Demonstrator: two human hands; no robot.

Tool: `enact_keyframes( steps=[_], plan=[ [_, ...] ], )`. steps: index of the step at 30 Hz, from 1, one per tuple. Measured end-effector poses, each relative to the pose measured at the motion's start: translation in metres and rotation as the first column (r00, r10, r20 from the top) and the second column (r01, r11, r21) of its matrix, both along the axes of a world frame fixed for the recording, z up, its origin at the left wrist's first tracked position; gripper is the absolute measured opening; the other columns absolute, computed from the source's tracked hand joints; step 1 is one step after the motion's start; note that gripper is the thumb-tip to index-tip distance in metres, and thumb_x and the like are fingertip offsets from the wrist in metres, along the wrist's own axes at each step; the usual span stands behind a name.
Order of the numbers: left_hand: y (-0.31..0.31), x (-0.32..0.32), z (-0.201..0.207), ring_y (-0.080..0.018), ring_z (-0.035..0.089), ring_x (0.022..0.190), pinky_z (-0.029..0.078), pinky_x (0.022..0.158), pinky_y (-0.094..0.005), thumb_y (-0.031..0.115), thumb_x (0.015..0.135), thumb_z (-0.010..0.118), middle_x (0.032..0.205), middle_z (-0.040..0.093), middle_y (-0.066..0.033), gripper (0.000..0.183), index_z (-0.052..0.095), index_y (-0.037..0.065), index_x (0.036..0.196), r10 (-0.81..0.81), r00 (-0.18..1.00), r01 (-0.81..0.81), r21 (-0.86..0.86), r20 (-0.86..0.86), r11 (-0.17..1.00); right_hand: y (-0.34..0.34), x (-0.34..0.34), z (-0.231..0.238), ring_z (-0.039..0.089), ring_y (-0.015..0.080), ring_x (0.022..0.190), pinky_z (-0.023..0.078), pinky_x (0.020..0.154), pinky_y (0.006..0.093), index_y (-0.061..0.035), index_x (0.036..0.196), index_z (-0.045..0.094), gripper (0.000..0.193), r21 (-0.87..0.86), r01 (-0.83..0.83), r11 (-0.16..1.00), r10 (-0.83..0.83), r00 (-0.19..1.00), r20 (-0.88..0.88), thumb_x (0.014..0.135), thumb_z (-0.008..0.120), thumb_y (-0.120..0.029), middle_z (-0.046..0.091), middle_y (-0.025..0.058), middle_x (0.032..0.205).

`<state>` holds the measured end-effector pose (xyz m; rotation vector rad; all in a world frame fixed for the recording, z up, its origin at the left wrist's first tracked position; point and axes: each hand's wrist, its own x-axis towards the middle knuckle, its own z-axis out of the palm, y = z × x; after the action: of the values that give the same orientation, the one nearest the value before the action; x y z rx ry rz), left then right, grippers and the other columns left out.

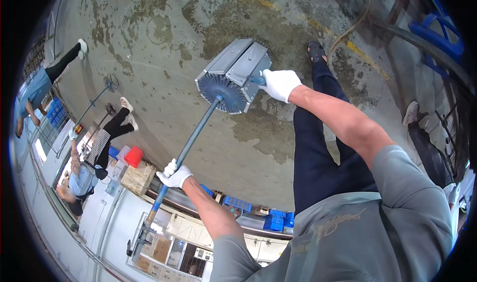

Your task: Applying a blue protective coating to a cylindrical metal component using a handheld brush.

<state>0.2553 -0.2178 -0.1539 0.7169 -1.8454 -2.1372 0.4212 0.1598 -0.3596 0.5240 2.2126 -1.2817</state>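
While our left hand (176, 176) clasps the pole (199, 129), our right hand (281, 85), gripping a blue piece (257, 80), likely works the twelve-o'clock drum (237, 57), which next calls for steadiness.

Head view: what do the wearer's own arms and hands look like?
The left hand and right hand each wear a white glove reaching about the wrist. Both forearms are bare below short grey sleeves; no cables show on them.
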Motion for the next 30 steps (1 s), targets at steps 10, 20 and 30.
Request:
enact_keyframes(
  steps=[10,20,30],
  plan=[
    [0.012,0.003,-0.004,-0.016,0.028,0.039,0.039,0.05,-0.0361,0.036,0.096,0.044,0.043,0.025,0.0028,0.051,0.024,0.021,0.051,0.101,0.995,-0.102,-0.078,-0.025,0.992,0.003,0.0,-0.008,0.067,0.0383,0.077,0.052,0.066,0.0478,-0.0016,0.097,0.056,0.031,0.003,-0.033,0.999,0.033,0.999,0.021,0.091,0.056,-0.032,0.067,0.0204,0.083],
    [-0.009,0.008,-0.006,-0.0156,0.028,0.039,0.036,0.051,-0.0353,0.031,0.093,0.045,0.042,0.023,0.0034,0.05,0.022,0.022,0.051,0.036,0.999,-0.037,-0.017,-0.025,0.999,0.012,0.012,-0.05,0.067,0.0384,0.079,0.051,0.068,0.048,-0.0031,0.096,0.057,0.033,-0.032,-0.019,0.999,0.022,0.997,0.08,0.091,0.057,-0.035,0.067,0.0191,0.082],
    [-0.009,0.008,-0.002,-0.014,0.024,0.037,0.035,0.049,-0.0327,0.027,0.091,0.05,0.042,0.021,0.0043,0.053,0.017,0.023,0.05,0.129,0.991,-0.131,-0.054,-0.039,0.99,0.016,-0.007,-0.097,0.066,0.0392,0.085,0.051,0.073,0.0477,-0.0024,0.098,0.057,0.034,-0.021,0.036,0.999,-0.032,0.986,0.163,0.092,0.057,-0.036,0.068,0.0194,0.088]
  ],
)
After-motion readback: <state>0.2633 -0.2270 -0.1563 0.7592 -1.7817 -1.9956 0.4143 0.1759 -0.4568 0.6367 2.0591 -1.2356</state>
